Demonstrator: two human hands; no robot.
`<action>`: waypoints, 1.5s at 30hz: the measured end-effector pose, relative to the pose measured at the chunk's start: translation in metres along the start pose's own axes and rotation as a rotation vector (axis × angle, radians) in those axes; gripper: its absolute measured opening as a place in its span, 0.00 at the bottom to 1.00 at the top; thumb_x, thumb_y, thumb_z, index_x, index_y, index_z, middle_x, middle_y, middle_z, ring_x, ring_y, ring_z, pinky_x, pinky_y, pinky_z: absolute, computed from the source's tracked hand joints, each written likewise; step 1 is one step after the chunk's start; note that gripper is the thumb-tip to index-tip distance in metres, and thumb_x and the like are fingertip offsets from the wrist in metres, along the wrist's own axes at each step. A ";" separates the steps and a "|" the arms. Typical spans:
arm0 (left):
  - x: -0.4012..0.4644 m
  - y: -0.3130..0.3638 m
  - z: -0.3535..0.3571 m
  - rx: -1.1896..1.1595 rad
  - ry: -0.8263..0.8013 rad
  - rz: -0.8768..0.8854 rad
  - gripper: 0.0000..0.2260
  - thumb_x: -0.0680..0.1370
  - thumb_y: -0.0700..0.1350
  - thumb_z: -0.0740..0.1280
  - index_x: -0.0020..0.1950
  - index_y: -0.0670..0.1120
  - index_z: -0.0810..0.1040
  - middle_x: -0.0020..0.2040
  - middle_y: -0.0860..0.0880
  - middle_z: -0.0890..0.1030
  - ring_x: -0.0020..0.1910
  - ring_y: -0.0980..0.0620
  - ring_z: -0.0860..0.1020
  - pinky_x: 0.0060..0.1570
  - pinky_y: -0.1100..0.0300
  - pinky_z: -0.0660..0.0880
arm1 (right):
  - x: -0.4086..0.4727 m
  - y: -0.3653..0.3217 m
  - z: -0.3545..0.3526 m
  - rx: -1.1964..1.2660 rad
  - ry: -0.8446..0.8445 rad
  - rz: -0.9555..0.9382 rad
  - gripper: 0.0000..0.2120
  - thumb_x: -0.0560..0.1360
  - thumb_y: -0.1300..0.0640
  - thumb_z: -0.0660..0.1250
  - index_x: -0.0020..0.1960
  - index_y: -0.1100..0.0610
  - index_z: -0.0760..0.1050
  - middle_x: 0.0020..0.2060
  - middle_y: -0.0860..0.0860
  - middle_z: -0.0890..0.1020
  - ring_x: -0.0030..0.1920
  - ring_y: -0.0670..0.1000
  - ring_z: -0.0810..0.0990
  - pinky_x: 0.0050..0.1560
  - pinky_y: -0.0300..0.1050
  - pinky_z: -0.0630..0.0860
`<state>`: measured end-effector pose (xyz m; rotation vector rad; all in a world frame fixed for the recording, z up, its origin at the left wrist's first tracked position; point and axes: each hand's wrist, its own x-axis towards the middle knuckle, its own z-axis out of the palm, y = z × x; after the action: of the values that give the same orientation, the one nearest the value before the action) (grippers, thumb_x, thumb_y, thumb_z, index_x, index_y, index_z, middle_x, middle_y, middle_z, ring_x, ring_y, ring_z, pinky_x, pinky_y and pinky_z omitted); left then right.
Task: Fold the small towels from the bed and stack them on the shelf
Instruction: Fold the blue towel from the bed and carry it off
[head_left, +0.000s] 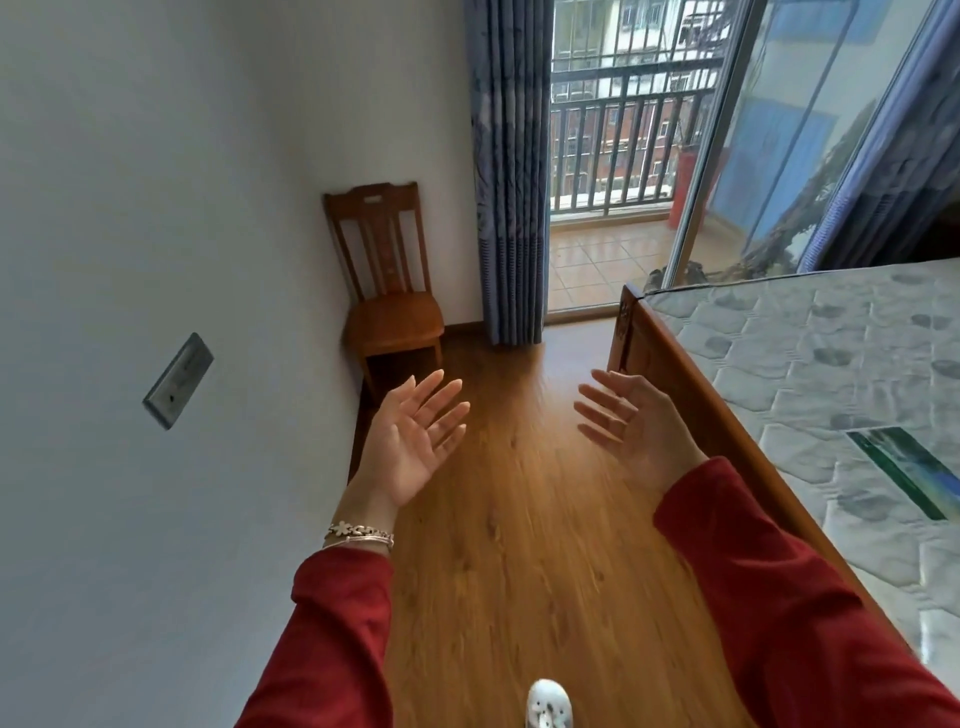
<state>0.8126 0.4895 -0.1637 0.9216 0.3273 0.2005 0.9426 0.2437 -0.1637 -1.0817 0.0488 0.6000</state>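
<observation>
My left hand (415, 436) and my right hand (631, 421) are raised in front of me over the wooden floor, palms turned inward, fingers straight and spread, holding nothing. Both arms wear red sleeves; a bracelet sits on the left wrist. The bed (691, 384) with its wooden frame and bare quilted mattress (831, 353) lies to the right, close to my right hand. No small towel and no shelf are in view.
A wooden chair (387, 291) stands in the far corner against the white wall on the left. Blue curtains (509, 171) hang beside an open glass balcony door. A wall switch plate (178, 381) is at left. My white shoe (549, 704) shows at the bottom.
</observation>
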 end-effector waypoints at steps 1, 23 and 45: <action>0.021 0.007 0.001 -0.024 0.005 0.001 0.21 0.78 0.56 0.62 0.69 0.51 0.75 0.66 0.48 0.80 0.66 0.44 0.77 0.66 0.47 0.71 | 0.020 -0.006 0.003 0.021 0.003 0.000 0.16 0.76 0.53 0.66 0.62 0.55 0.79 0.59 0.55 0.83 0.59 0.56 0.82 0.65 0.57 0.74; 0.479 0.136 -0.043 -0.105 0.061 -0.053 0.19 0.81 0.56 0.58 0.67 0.50 0.77 0.65 0.47 0.80 0.65 0.44 0.77 0.64 0.46 0.71 | 0.481 -0.106 0.119 0.019 0.018 -0.009 0.17 0.76 0.54 0.65 0.65 0.54 0.76 0.58 0.55 0.83 0.60 0.56 0.81 0.65 0.56 0.74; 0.918 0.180 0.027 0.016 -0.168 -0.273 0.18 0.80 0.56 0.59 0.64 0.50 0.79 0.63 0.47 0.81 0.61 0.45 0.79 0.61 0.48 0.72 | 0.822 -0.241 0.095 0.169 0.283 -0.120 0.25 0.66 0.49 0.71 0.62 0.55 0.78 0.60 0.57 0.82 0.60 0.58 0.81 0.56 0.54 0.77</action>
<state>1.6730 0.8579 -0.1788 0.8930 0.2954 -0.1302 1.7262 0.6023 -0.1866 -0.9901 0.2741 0.3258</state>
